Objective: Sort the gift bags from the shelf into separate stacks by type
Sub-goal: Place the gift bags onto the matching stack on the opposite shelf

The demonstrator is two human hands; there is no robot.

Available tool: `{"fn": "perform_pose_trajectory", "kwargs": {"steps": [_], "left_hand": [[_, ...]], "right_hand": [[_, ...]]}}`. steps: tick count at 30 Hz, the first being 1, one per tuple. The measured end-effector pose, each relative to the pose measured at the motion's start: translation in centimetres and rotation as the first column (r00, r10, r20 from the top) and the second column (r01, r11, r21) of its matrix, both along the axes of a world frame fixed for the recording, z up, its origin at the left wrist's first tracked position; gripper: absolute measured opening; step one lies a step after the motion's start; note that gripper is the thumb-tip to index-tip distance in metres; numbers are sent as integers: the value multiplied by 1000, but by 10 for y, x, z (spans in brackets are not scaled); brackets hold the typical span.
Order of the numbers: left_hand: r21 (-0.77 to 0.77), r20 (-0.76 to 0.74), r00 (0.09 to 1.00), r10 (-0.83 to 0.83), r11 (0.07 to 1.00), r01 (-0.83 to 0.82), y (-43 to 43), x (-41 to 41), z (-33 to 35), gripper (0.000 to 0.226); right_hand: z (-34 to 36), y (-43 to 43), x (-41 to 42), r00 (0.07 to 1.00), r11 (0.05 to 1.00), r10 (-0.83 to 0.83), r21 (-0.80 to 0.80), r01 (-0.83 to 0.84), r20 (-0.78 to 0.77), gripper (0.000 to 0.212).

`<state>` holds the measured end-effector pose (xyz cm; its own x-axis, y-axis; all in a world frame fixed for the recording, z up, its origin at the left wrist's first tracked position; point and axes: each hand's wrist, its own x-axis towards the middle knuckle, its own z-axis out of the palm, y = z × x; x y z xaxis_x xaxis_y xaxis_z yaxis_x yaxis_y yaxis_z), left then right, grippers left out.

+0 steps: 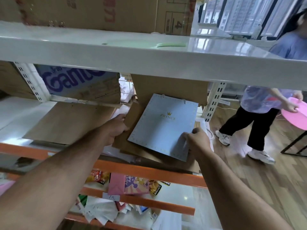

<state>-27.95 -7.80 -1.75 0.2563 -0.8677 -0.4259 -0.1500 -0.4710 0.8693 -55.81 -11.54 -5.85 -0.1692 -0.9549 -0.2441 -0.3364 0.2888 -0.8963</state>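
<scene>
A light blue gift bag [163, 126] with a gold crown and the word PRINCE lies flat on a pile of brown paper bags [131, 113] on the middle shelf. My right hand [196, 138] pinches the blue bag's near right corner. The left edge of the brown pile is gripped by my left hand [116, 126], thumb on top. A larger brown bag [69, 120] lies flat to the left on the same shelf. White bags [206, 128] with rope handles stick out under the pile at the right.
A white shelf board [149, 52] hangs just above the hands, with cardboard boxes [83, 85] behind. Orange-edged lower shelves [149, 170] hold snack packs and a pink bag [116, 183]. To the right a person [259, 113] stands on the wooden floor holding a pink basin [295, 113].
</scene>
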Motion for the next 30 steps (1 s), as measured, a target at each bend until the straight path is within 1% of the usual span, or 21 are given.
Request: {"fn": "perform_pose_trajectory", "kwargs": {"steps": [1,2,4,5,6,8,10,11,12,13,14,16,19,21,23,25,26,27,28,30], "left_hand": [[-18,-26,999,19,1000,-19,2,2,-2,47],[-38,-32,999,44,998,-45,4,4,-4,46],[-79,-50,993,108,991,-112,11,11,-7,46],[-87,-69,987,143,985,-149,14,16,-9,48],[-91,-97,979,177,978,-186,17,22,-12,50],[-85,-180,953,242,962,-260,28,33,-11,50],[-72,-253,934,251,958,-277,39,45,-7,50],[-82,-227,942,248,959,-272,44,54,-6,54],[-98,-171,956,240,961,-259,48,63,-6,59],[-119,-137,961,240,959,-256,52,70,-4,59],[-142,-112,959,261,951,-275,57,78,-4,55],[-162,-112,942,315,930,-330,71,91,1,45],[-134,-191,894,406,891,-433,98,126,0,50],[-144,-207,864,459,859,-491,122,156,-3,50],[-174,-243,824,511,813,-556,147,189,-6,52],[-181,-279,787,550,775,-606,176,225,-12,51],[-183,-270,776,570,761,-622,192,245,-15,52],[-187,-246,782,573,764,-618,208,267,-19,54],[-188,-223,791,569,771,-608,224,287,-20,54],[-191,-210,800,562,779,-597,255,324,-19,49]], "right_hand": [[1,1,0,998,1000,0,-10,0,55,18],[1,2,1,988,1000,-1,-2,1,154,18],[6,7,4,916,999,3,43,-21,401,21],[7,9,6,882,998,-3,49,-23,471,20],[7,11,7,869,999,-7,48,-19,495,20],[10,15,13,868,1000,4,23,-18,496,21],[18,23,22,864,998,57,-31,-48,500,18],[23,28,29,863,996,89,-57,-69,497,17],[28,33,37,864,994,105,-68,-82,493,17],[33,39,46,866,994,108,-70,-84,489,19],[36,43,56,871,994,109,-77,-82,479,22],[40,51,77,887,989,133,-118,-89,442,26],[43,65,115,884,984,173,-121,-133,435,27],[42,76,145,880,977,211,-105,-184,426,27],[38,88,179,904,968,248,-114,-222,349,24],[37,104,216,924,957,287,-126,-263,254,15],[36,112,236,927,950,308,-123,-287,212,16],[36,122,256,929,947,319,-109,-303,190,19],[37,134,278,921,942,333,-109,-317,200,20],[38,158,321,914,941,339,-105,-323,222,21]]}}
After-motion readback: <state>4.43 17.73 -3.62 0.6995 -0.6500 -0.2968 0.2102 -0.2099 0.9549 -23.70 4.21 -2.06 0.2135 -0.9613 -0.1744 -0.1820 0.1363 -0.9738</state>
